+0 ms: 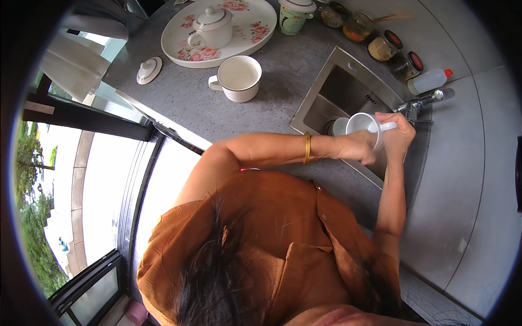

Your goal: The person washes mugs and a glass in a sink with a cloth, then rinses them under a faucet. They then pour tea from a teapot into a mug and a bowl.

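Over the sink (304,116), a white mug (361,118) is tilted so that its open mouth faces left. My right hand (396,132) grips it at the handle, on the right side. Against the mug's near rim is my left hand (355,147), with a gold bangle on its wrist. Its fingers are bent and blurred, partly over the mouth of the mug; whether they grip the rim or hold something is hidden. Behind the mug, lower in the basin, another white cup (339,126) is partly visible.
A cream mug (238,83) and a lid (149,70) stand on the grey counter (175,102). Behind them, a floral tray (244,34) bears a lidded cup (213,32). A green lidded cup (293,20), jars (383,47), a bottle (426,82) and the faucet (416,106) line the back.
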Action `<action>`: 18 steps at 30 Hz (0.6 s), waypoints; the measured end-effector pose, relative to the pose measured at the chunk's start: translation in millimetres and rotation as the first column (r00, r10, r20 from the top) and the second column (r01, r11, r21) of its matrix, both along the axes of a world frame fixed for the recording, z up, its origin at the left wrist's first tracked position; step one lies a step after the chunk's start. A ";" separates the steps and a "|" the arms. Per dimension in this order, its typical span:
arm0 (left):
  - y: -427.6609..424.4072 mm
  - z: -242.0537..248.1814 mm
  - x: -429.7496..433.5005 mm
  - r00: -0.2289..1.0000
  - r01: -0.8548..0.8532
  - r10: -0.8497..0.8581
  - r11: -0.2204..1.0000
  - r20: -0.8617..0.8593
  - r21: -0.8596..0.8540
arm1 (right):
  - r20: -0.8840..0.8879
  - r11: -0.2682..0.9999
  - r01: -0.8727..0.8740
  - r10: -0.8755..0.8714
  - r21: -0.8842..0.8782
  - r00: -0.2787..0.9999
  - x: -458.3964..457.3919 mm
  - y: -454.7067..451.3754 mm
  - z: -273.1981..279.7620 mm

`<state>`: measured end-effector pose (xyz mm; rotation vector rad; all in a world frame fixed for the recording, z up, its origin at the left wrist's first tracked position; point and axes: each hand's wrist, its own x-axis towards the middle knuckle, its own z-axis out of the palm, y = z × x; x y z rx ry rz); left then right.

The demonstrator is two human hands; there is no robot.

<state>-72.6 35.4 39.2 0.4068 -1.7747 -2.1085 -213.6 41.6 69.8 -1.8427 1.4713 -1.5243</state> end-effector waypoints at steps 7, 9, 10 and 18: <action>-33.0 -17.3 17.2 0.987 -0.148 -0.110 -0.344 -0.117 -0.927 | -0.089 0.964 -0.037 0.062 0.264 0.994 3.0 -5.4 3.2; -42.1 -19.2 10.1 1.000 -0.005 0.006 -0.711 -0.013 -0.703 | -0.054 0.910 -0.081 0.112 0.406 0.992 -3.5 -14.4 10.5; -45.8 -28.1 6.1 0.997 0.071 0.072 -0.794 0.022 -0.603 | -0.065 0.886 -0.080 0.122 0.457 0.990 -3.7 -17.5 10.3; -26.6 -36.4 8.4 0.986 -0.020 0.166 0.065 -0.009 -0.998 | 0.085 0.959 0.104 -0.131 0.265 0.988 6.0 -9.2 0.6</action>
